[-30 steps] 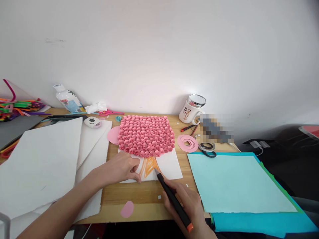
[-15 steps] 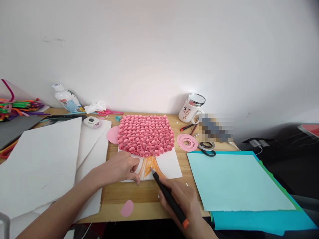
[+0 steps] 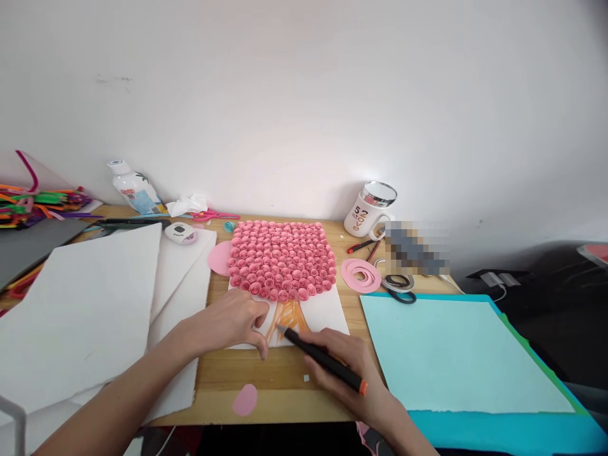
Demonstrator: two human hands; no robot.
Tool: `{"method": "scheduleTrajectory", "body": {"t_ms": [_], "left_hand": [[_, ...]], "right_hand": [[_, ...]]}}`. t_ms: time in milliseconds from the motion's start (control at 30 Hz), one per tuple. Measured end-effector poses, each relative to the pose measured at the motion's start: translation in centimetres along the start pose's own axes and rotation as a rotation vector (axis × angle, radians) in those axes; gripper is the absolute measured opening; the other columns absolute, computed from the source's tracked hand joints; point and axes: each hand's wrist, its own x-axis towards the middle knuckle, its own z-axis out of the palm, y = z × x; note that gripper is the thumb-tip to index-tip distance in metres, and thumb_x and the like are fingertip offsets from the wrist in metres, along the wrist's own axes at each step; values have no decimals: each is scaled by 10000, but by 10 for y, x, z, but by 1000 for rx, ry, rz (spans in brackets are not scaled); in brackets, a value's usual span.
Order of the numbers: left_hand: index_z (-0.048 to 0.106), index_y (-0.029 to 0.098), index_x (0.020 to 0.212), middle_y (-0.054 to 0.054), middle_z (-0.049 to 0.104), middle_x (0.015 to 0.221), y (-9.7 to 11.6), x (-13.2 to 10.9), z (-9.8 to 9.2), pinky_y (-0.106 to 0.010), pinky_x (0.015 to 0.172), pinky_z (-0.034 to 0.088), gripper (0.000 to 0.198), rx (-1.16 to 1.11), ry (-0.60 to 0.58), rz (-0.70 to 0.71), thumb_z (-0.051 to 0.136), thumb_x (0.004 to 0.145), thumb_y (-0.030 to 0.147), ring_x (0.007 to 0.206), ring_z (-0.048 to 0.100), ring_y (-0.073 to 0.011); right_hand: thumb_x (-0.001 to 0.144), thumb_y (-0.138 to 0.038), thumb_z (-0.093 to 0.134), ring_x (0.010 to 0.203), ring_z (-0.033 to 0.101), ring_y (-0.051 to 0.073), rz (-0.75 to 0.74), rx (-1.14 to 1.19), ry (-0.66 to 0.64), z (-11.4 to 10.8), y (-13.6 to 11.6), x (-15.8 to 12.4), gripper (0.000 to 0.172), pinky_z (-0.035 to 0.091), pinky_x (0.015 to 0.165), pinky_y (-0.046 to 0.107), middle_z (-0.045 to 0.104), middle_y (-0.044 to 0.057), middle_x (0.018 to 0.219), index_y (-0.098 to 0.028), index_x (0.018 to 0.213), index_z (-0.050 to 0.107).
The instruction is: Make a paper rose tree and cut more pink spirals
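One white sheet (image 3: 325, 316), between back and front edges of surface (image 3: 213, 396); left hand (image 3: 235, 320) resting on it, grasping nothing | pink rosettes (image 3: 284, 259) likely crushable, hold bare lower corners | one black marker (image 3: 330, 361), probably light, stiff; right hand (image 3: 358, 358) grasping

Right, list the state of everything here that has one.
Left hand: resting on the white sheet under the paper roses, holding nothing
Right hand: gripping the marker
Marker: uncapped
Orange drawing: partly coloured, pale gaps showing
Paper roses: rolled, packed close together
Bottle: capped
Mug: upright
Tissue: crumpled
Pink scissors: open or shut unclear
Light blue sheet: flat
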Motion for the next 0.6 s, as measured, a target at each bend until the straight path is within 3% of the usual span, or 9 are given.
{"method": "scheduleTrajectory", "body": {"t_ms": [67,200,333,467,600], "left_hand": [[456,174,560,34,504,557,0,0,0,-240,536,247,469,4,5,7,659,672,582,575,457,-133],[458,178,567,38,469,551,1,0,0,-236,528,239,491,18,35,13,690,609,608,562,427,-132],[410,180,536,51,406,513,1,0,0,-237,504,210,526,33,33,19,702,585,615,517,367,-116],[440,180,556,41,441,533,0,1,1,-237,509,211,517,55,16,7,718,566,616,545,410,-129],[482,178,575,34,472,548,1,0,0,-236,517,217,503,74,27,15,702,581,630,558,437,-134]], "right_hand": [[850,-192,557,673,638,147,2,20,-32,-2,1,2,237,495,614,236,683,26,806,-217,1077,623],[867,-196,527,776,648,173,40,12,69,-3,1,5,249,513,707,271,688,63,911,-197,1102,608],[859,-217,547,718,645,158,27,22,-17,-4,2,8,240,514,656,251,687,38,856,-209,1087,621],[867,-198,525,744,650,163,14,-20,45,-5,4,11,239,517,685,262,693,48,877,-204,1086,622],[861,-209,545,749,656,156,7,-18,19,-7,7,10,229,523,690,247,699,35,889,-218,1076,625]]}}
